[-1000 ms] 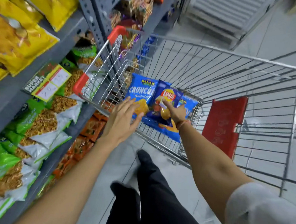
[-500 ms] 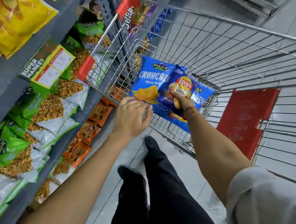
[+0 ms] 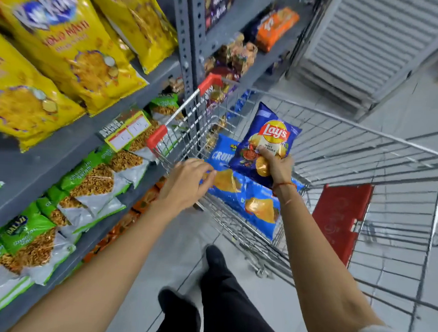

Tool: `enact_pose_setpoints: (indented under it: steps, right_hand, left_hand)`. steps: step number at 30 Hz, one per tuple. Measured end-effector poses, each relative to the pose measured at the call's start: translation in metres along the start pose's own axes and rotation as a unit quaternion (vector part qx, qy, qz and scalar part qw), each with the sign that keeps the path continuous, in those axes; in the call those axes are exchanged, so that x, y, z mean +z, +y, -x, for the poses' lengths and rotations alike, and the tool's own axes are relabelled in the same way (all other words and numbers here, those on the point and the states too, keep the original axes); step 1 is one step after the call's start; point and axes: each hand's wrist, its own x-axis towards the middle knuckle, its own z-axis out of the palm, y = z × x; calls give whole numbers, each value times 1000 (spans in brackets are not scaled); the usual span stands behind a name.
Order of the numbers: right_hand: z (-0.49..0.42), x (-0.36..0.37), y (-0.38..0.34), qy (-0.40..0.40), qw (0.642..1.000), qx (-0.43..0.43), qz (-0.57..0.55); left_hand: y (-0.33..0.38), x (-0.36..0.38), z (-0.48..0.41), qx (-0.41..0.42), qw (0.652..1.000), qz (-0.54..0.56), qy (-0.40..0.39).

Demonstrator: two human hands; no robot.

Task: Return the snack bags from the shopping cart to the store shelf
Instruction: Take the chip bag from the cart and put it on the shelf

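While gripped: Lay's bag (image 3: 267, 146), right hand (image 3: 275, 167).

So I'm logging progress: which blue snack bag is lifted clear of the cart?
The dark blue Lay's bag, gripped by the right hand; the lighter blue bags lie in the cart.

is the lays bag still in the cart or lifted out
Lifted out: the right hand holds the Lay's bag upright above the light blue bags lying in the cart.
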Motion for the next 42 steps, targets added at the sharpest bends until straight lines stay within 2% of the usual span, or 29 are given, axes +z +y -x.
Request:
enact_pose_setpoints:
  steps: [4, 7, 10, 14, 19, 23, 25, 29, 35, 38, 42]
  right_hand:
    - [36, 40, -76, -46, 995, -90, -6]
    - [80, 81, -138, -88, 979, -179, -46]
    - [140, 123, -197, -148, 950, -258, -90]
    - [231, 178, -257, -246, 899, -339, -126]
    - [343, 236, -296, -387, 833, -367, -145]
    - [418, 284, -304, -500, 770, -357, -170]
    - [451, 308, -300, -541, 747, -344, -176]
    - [509, 358, -286, -593, 722, -321, -155]
    - [574, 420, -254, -625, 696, -343, -89]
    - [595, 445, -239, -647, 672, -355, -64]
    - [611, 474, -222, -645, 676, -353, -31]
  left_hand:
    - [-2, -78, 7, -4, 990, -17, 140]
    - [5, -155, 24, -14, 963, -34, 267]
    - [15, -234, 54, 3, 924, -91, 372]
    - [29, -328, 112, 5, 867, -195, 458]
    - [24, -414, 202, -69, 778, -292, 553]
    - [13, -451, 282, -180, 730, -331, 570]
    - [7, -458, 317, -250, 718, -330, 559]
    - [-3, -456, 359, -371, 712, -322, 502]
    - [-22, -441, 380, -413, 719, -345, 440]
    - [-25, -436, 383, -407, 716, -350, 446]
    - [-25, -435, 382, -403, 712, -348, 459]
